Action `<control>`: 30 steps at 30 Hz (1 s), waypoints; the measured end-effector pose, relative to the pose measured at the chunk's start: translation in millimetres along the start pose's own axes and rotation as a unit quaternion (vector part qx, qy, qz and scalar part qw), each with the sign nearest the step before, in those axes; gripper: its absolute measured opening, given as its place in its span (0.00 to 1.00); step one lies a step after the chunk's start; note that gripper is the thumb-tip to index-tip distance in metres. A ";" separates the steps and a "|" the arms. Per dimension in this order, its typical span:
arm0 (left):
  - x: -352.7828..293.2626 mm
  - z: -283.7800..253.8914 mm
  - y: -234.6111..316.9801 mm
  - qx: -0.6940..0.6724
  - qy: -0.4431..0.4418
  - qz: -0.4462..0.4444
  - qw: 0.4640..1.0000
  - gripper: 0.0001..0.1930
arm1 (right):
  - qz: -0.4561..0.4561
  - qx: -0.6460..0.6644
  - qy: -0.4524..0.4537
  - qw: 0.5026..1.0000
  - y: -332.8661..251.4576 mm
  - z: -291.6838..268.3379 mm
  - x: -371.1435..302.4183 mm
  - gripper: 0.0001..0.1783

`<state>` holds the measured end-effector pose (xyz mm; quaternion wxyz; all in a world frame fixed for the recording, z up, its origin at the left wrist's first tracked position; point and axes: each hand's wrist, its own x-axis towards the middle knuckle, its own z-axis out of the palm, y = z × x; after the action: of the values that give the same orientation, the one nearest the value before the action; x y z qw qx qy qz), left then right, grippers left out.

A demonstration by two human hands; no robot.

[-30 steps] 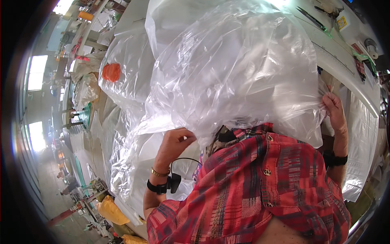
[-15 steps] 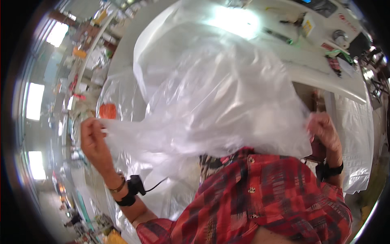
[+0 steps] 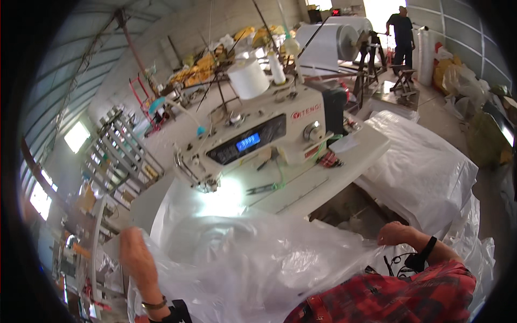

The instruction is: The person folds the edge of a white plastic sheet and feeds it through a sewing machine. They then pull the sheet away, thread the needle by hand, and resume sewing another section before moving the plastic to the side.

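Note:
A large, thin, see-through plastic sheet [image 3: 269, 258] spreads in wrinkled folds between my two hands, in front of me. Its far part lies over the table by the lit needle area of a white sewing machine [image 3: 291, 126]. My left hand [image 3: 138, 261], smeared a little by motion, is raised at the left and closed on the sheet's edge. At the right, my right hand [image 3: 396, 234] pinches the other side of the sheet, its fingers closed. Whether the plastic is a single layer or a bag I cannot tell.
Dark tweezers or snips [image 3: 263, 188] lie on the sewing table [image 3: 350, 161] beside the machine. A thick pile of clear plastic [image 3: 420, 172] is at the right. Behind stand a white thread cone [image 3: 247, 78], a big film roll [image 3: 344, 43] and another person [image 3: 401, 37].
My view has swung up, bringing the whole sewing machine and the room behind into sight. Both hands now appear lower in the picture, still holding the plastic sheet.

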<state>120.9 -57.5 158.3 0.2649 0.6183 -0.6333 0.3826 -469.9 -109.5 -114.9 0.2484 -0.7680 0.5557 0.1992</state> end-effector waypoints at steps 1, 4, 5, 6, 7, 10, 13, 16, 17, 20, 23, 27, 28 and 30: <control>4.1 5.7 10.9 -0.006 -0.009 0.029 1.000 0.05 | -0.033 0.001 0.007 0.999 5.8 2.6 4.0 0.15; 25.9 13.9 40.9 -0.035 -0.017 0.063 0.997 0.03 | -0.056 -0.028 0.092 0.994 -6.2 -18.4 -2.6 0.13; 29.5 9.6 48.3 -0.030 -0.024 0.080 0.996 0.03 | -0.104 -0.014 0.122 0.987 -16.2 -44.7 1.0 0.13; 30.5 7.2 52.1 -0.025 -0.026 0.089 0.995 0.04 | -0.138 -0.014 0.151 0.979 -36.0 -72.6 -0.6 0.13; 30.4 3.3 56.4 -0.025 -0.025 0.092 0.995 0.04 | -0.174 -0.018 0.175 0.969 -61.2 -100.7 -1.6 0.14; 39.8 -0.8 78.7 -0.043 -0.042 0.131 0.990 0.05 | -0.357 0.185 0.266 0.876 -118.3 -155.5 -10.0 0.17; 42.2 -7.2 106.3 -0.099 -0.043 0.213 0.971 0.07 | -0.484 0.226 0.315 0.784 -177.9 -180.4 -9.1 0.27; 36.5 -14.1 133.7 -0.119 -0.073 0.285 0.948 0.10 | -0.560 0.263 0.322 0.717 -235.3 -191.8 -5.5 0.37; 32.7 -15.9 140.9 -0.113 -0.084 0.274 0.952 0.10 | -0.576 0.301 0.302 0.697 -255.3 -189.5 -0.9 0.40; 24.7 -11.5 159.0 -0.185 -0.108 0.296 0.931 0.10 | -0.595 0.394 0.247 0.655 -294.1 -173.2 13.6 0.31; 11.7 5.5 162.2 -0.203 -0.139 0.294 0.923 0.12 | -0.530 0.572 0.135 0.612 -308.3 -147.9 41.3 0.10; -11.2 -4.3 143.6 -0.223 -0.059 0.218 0.948 0.14 | -0.545 0.618 0.096 0.559 -309.8 -146.5 49.4 0.06; -17.5 -8.4 136.7 -0.225 -0.016 0.186 0.956 0.15 | -0.536 0.625 0.059 0.564 -309.0 -148.3 51.2 0.08; -31.0 -20.3 115.4 -0.218 -0.015 0.089 0.972 0.16 | -0.521 0.618 0.039 0.588 -310.4 -149.4 54.7 0.12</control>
<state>7.3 -29.7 126.6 0.3490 0.4927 -0.7575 0.2484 -153.2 -160.4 22.1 0.7027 -0.5949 0.0596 -0.3857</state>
